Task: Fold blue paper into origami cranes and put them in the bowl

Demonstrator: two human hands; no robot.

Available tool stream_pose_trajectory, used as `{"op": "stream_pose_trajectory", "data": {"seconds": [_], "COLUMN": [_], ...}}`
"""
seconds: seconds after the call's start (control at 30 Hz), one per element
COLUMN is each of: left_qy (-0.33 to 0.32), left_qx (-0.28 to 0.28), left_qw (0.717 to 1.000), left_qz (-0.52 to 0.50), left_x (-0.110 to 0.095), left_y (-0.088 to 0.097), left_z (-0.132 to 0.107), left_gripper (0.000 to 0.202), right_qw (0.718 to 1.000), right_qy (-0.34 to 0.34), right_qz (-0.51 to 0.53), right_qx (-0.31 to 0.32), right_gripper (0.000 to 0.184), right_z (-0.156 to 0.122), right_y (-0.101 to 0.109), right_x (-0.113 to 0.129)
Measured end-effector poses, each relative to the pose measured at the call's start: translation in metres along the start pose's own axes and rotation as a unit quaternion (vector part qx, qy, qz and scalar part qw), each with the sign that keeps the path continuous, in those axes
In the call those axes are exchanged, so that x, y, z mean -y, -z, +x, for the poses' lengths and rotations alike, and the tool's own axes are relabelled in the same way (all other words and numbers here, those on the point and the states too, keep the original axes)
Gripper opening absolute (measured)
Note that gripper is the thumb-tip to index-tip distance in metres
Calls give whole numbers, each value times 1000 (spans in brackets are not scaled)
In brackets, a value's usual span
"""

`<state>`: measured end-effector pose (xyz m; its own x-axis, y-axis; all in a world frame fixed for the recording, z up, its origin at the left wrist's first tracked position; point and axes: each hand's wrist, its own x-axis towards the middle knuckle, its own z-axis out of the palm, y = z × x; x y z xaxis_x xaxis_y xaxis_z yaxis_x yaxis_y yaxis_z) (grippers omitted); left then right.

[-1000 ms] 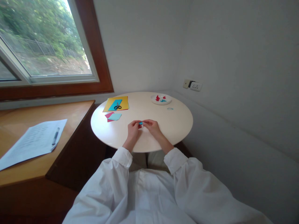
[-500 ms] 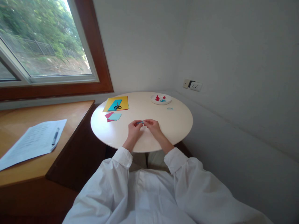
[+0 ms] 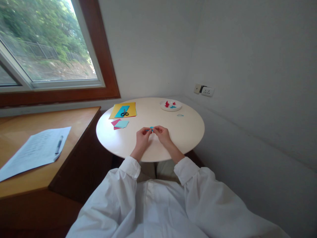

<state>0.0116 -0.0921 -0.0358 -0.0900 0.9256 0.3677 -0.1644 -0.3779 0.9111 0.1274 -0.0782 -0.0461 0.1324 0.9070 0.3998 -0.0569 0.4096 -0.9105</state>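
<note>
Round white table [image 3: 184, 137] is the largest item, directly in front of the person. At its far left lies a yellow sheet [image 3: 132, 107], with other coloured edges showing beneath. White plate [image 3: 170, 110] stands at the far right, near the wall corner. Blue sheet [image 3: 118, 114] lies on the yellow one. Left hand [image 3: 142, 135] is above the near-middle of the table, fingers curled, thumb and fingertips in a narrow pinch on the held piece. Right hand [image 3: 162, 133] mirrors it, likewise pinched narrow on the same piece; fingertips of the two hands almost meet. Pale blue square [image 3: 123, 124] overlaps pink paper [image 3: 115, 122], left of the hands and well apart from them. Black-handled scissors [image 3: 124, 113] rest on the blue sheet. Red and blue bits [image 3: 167, 104] lie in the plate. Smallest: small blue piece [image 3: 152, 128], held between both sets of fingertips, mostly hidden; its exact shape cannot be told.
</note>
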Motion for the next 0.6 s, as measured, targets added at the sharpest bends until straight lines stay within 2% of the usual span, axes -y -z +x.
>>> {"op": "stream_pose_trajectory", "data": {"seconds": [0.27,0.6], "left_qy": [-20,-20], "left_qx": [-14,-14], "left_qw": [1000,1000], "left_qz": [-7,4], "left_x": [12,9], "left_y": [2,1], "left_z": [5,4], "left_gripper": [13,13], "right_qw": [1000,998], "right_qy": [13,22], "right_qz": [-6,-49], "right_qx": [-12,-31], "right_gripper": [27,26], "right_z": [-1,-1], "right_y": [-2,0], "right_x": [-4,-3]}}
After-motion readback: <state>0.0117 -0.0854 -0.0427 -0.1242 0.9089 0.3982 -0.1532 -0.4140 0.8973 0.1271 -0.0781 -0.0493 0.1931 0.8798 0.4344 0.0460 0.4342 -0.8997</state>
